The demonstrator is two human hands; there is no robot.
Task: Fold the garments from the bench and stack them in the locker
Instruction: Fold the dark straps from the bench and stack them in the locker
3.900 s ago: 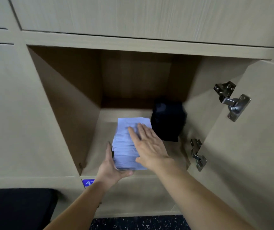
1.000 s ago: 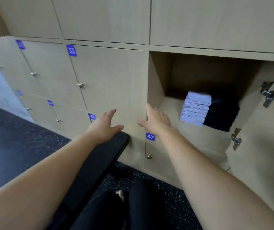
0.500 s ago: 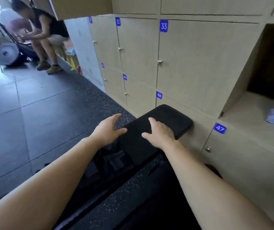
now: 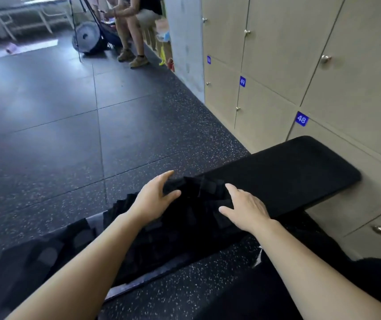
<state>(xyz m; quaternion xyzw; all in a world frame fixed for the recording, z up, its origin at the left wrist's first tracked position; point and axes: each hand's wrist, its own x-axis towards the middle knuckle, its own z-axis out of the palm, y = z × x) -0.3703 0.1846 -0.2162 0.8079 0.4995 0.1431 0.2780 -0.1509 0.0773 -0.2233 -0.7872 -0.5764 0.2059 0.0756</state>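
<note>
A long black padded bench [image 4: 295,167] runs from the lower left up to the lockers. A heap of black garments [image 4: 194,211] lies on its near half, with more dark cloth [image 4: 53,248] trailing to the left. My left hand [image 4: 152,197] is over the heap's left side, fingers spread and slightly bent. My right hand [image 4: 247,209] is over the heap's right side, fingers relaxed. Neither hand plainly grips cloth. The open locker with the folded stacks is out of view.
Closed beige lockers [image 4: 277,65], numbered 48 [image 4: 301,119] and 49 [image 4: 242,82], line the right wall. Dark speckled rubber floor [image 4: 69,125] spreads to the left. A person [image 4: 134,21] sits at the far end beside a weight plate [image 4: 88,40]. My dark-clothed legs [image 4: 323,285] are at lower right.
My view has swung left from the open locker to the bench. Both hands left the folded stack and moved down over the black garments.
</note>
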